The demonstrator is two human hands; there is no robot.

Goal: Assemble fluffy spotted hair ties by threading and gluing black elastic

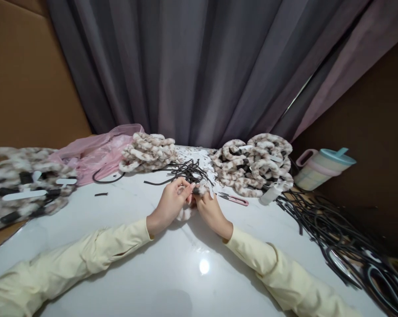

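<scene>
Both hands meet over the middle of the white table point(126, 259). My left hand point(174, 200) is closed, its thumb and fingertips pinching the dark band on a fluffy white-and-brown cord point(184, 214). My right hand point(212, 211) grips the same fluffy cord from the other side, its fingers mostly hidden behind it. A white tag point(211, 190) sticks up beside the right hand. Just beyond the hands lies a tangle of dark cords point(190, 169). Pink-handled thread snips point(234, 199) rest to the right of my right hand.
Fluffy loops with dark bands and white tags are heaped at left point(30, 189) and right point(254, 165). Another fluffy pile point(149, 152) sits beside a pink plastic bag point(99, 152). A small bottle point(272, 193), a lidded cup point(324, 167) and black cords point(337, 229) occupy the right side.
</scene>
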